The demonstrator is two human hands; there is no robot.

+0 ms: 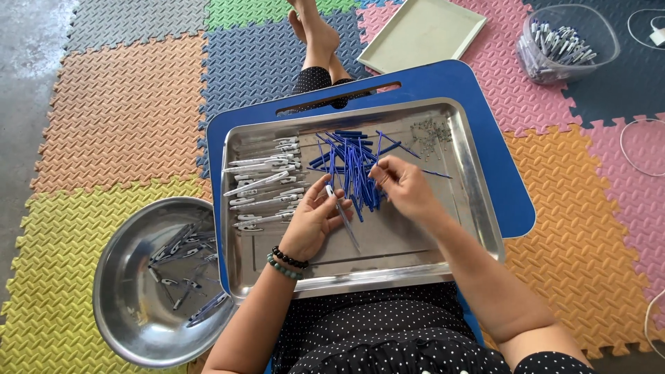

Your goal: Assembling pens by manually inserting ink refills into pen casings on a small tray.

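Observation:
My left hand (315, 220) holds a pen barrel (341, 210) by its upper end over a steel tray (478, 201). The barrel slants down to the right. My right hand (405, 185) is beside it, fingertips pinched at the edge of a heap of blue refills (350, 166) in the tray's middle. White pen barrels (267, 183) lie stacked along the tray's left side. A small cluster of tiny springs (431, 131) sits at the tray's far right corner. The tray rests on a blue lap board (485, 118).
A round steel bowl (121, 305) with several assembled pens stands on the floor at my left. A pale green tray (422, 31) and a clear tub of pens (564, 41) lie ahead on the coloured foam mats. White cables (641, 145) trail at the right.

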